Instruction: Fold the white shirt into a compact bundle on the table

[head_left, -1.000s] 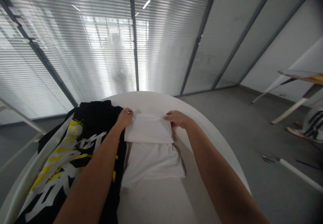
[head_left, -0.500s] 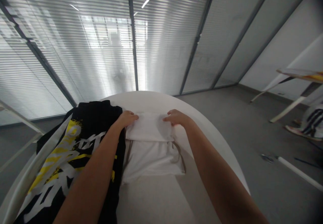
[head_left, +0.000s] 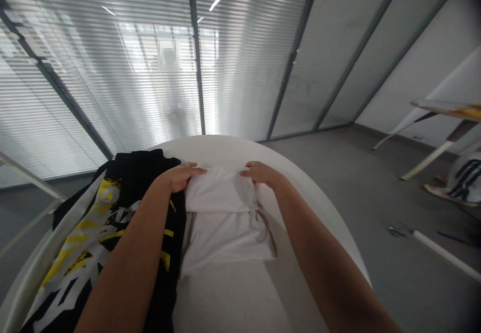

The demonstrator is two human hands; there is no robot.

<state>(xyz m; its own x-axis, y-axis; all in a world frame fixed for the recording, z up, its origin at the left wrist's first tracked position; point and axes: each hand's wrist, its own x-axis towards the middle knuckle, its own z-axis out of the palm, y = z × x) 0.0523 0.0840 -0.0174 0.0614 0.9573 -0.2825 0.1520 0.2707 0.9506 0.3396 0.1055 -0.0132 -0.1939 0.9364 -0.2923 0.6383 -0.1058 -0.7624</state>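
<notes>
A white garment point(head_left: 225, 223) lies folded on a round white table point(head_left: 308, 203), its far part doubled back over the near part; a beige drawstring point(head_left: 266, 228) shows at its right edge. My left hand point(head_left: 179, 177) lies flat on the fold's far left corner, fingers stretched out. My right hand point(head_left: 260, 173) rests on the far right corner with its fingers curled down onto the cloth. Both hands touch the white fabric.
A black garment point(head_left: 112, 233) with yellow and white print lies on the table's left side under my left forearm. Glass walls with blinds stand behind the table. Another table point(head_left: 443, 117) stands at the far right, and striped cloth point(head_left: 468, 178) lies on the grey floor beneath it.
Both hands have laid the far part of the white garment down over the near part and now press on it. The left hand went from a pinch to flat fingers.
</notes>
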